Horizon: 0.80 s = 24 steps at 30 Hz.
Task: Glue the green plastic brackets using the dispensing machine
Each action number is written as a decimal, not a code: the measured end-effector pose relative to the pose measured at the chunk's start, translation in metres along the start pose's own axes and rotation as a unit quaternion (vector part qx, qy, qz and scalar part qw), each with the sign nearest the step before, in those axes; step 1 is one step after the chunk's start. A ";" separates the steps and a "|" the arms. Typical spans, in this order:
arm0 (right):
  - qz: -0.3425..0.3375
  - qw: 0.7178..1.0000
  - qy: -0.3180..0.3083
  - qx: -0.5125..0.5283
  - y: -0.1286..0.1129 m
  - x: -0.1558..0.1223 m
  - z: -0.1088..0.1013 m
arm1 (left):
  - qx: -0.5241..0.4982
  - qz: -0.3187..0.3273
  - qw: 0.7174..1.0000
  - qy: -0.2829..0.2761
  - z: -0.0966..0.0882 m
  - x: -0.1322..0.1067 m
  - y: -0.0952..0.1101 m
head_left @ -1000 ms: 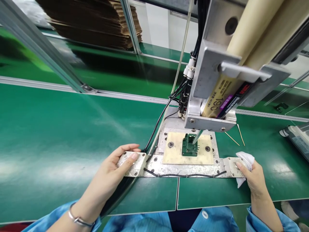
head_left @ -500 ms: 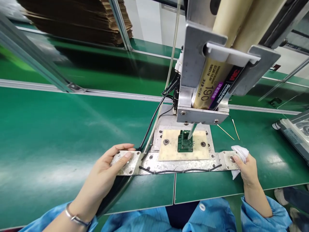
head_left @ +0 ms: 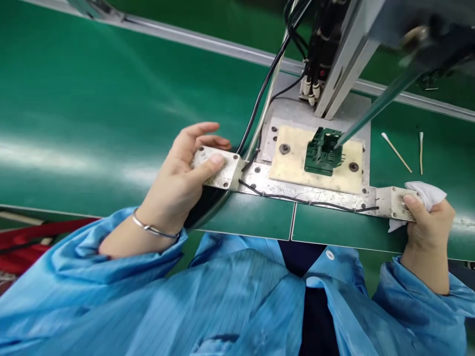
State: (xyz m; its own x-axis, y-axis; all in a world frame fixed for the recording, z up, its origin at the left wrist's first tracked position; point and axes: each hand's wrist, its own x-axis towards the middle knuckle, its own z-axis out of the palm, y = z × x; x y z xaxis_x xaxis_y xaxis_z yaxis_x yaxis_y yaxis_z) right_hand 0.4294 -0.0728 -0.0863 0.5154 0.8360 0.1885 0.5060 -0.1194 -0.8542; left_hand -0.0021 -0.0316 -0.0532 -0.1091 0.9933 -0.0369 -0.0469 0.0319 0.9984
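My left hand holds the left metal button box at the end of a metal base bar. Its thumb presses flat on top, while the fingers reach past the far side. At the bar's other end, my right hand grips a crumpled white cloth and lays its thumb on the right metal button box. Between the hands, a green circuit-board-like part sits on a cream fixture plate. A tapered dispensing nozzle slants down from the upper right, its tip at the part.
Two cotton swabs lie on the green table right of the fixture. Black cables and a clear tube run behind my left hand. The machine's metal column rises behind the fixture. A red item shows at lower left.
The view has tipped downward, so the fixture and hands appear higher and farther right, and the adhesive cartridge has left view. Both hands remain at the button boxes; the cloth stays in my right hand.
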 end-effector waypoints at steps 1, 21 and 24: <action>-0.008 1.000 -0.009 0.023 -0.002 0.000 0.000 | 0.006 0.009 1.000 -0.006 -0.001 0.000 0.000; -0.039 0.998 -0.007 0.054 0.007 -0.001 0.006 | -0.074 -0.035 0.993 0.082 0.009 -0.001 0.005; -0.043 0.998 -0.013 0.047 0.009 -0.001 0.007 | -0.042 -0.100 0.989 0.100 0.011 -0.004 0.011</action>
State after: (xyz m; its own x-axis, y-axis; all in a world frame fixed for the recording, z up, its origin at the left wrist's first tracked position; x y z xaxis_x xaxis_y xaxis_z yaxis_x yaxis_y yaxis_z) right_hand 0.4289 -0.0710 -0.0978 0.4548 0.8545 0.2511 0.4791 0.0029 -0.8777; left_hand 0.0085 -0.0339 -0.0412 -0.2827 0.9261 -0.2498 -0.1680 0.2086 0.9635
